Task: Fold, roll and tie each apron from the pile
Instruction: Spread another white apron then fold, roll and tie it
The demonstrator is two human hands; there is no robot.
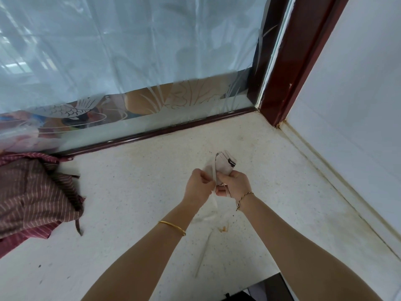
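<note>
A pale rolled apron sits just right of centre frame, lifted above the speckled counter, and the right hand grips its lower end. The left hand, right beside it, pinches the pale tie strap that hangs below both hands. At the left edge lies the pile of striped maroon aprons, under the frosted window.

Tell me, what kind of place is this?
Probably a home or small shop: a speckled counter in a corner, a frosted glass window with fish patterns, and a pile of striped aprons.
</note>
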